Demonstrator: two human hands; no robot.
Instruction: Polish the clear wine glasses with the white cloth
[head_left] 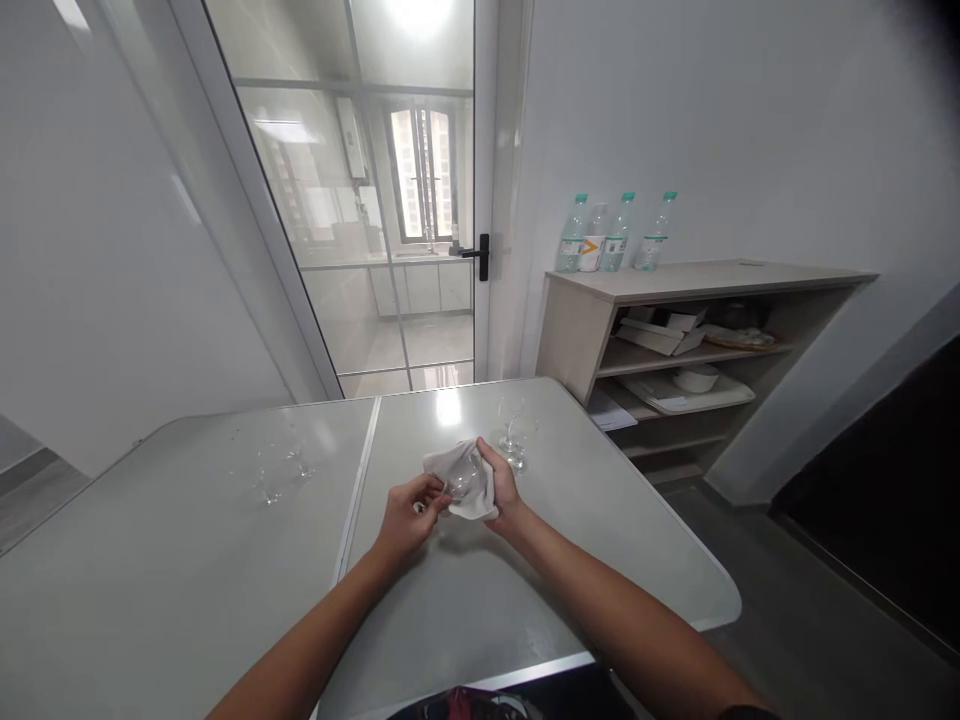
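Above the table, a clear stemmed glass [463,480] lies tilted between my two hands. My left hand [407,518] pinches it at its stem end, fingers closed. A white cloth [442,462] is wrapped partly round the bowl. From the right, my right hand [504,484] grips the cloth with the bowl inside it, thumb on the upper edge and other fingers hidden behind. Just beyond that hand, clear stemmed glasses [513,442] stand upright on the table.
The light grey table [247,590] has a pale seam across it. More clear glasses [268,492] stand on its left part. A wooden shelf unit [577,310] at the right carries several plastic bottles [613,240]. Behind the table is a glass door [330,220] with a black handle.
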